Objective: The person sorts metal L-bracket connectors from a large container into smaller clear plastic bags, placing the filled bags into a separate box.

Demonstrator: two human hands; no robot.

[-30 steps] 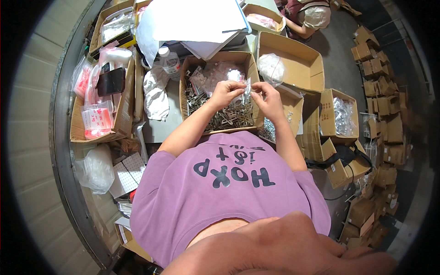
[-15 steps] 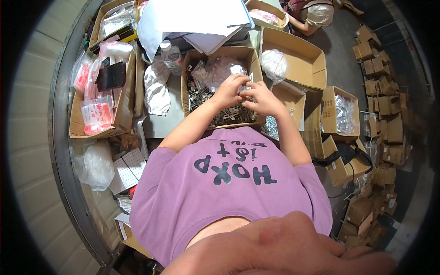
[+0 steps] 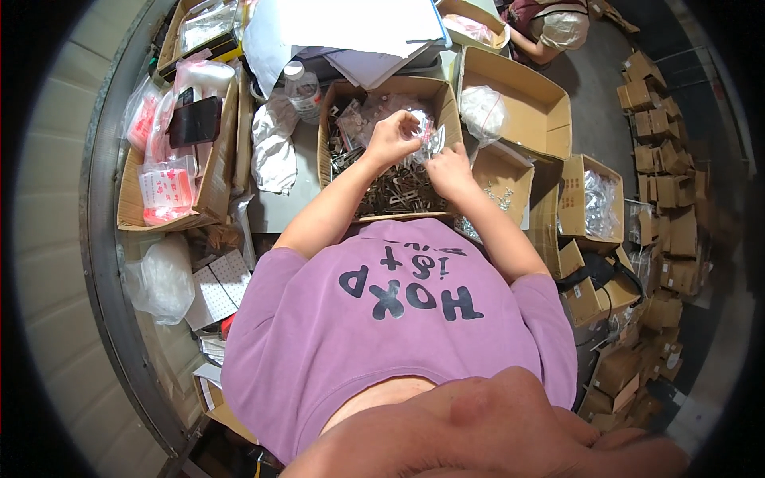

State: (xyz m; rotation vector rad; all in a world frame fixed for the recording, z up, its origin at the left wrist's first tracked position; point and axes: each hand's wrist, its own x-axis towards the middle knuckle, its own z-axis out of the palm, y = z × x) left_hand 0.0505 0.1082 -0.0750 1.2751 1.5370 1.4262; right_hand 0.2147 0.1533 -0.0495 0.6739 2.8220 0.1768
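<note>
My left hand (image 3: 392,140) is over an open cardboard box (image 3: 389,215), its fingers pinched on a small clear zip bag (image 3: 426,134). Light, shiny contents show through the plastic. Beside the bag's lower end is my right hand (image 3: 451,170), fingers closed at the box's right side; what they hold is too small to make out. Under both hands lie many loose metal pieces (image 3: 355,179), flat and slotted. More filled clear bags (image 3: 378,107) lie at the back of the same box.
Right of the box stand a carton of small screws (image 3: 500,191), a larger carton (image 3: 542,119) and a white plastic bundle (image 3: 483,111). Left are a bottle (image 3: 303,92), a white cloth (image 3: 273,147) and a phone (image 3: 195,121) on bagged goods. Another person (image 3: 550,28) is at the upper right.
My hands were close together, fingertips meeting over the box. Now they are apart: the left holds up the bag, and the right has dropped lower, toward the box's right side.
</note>
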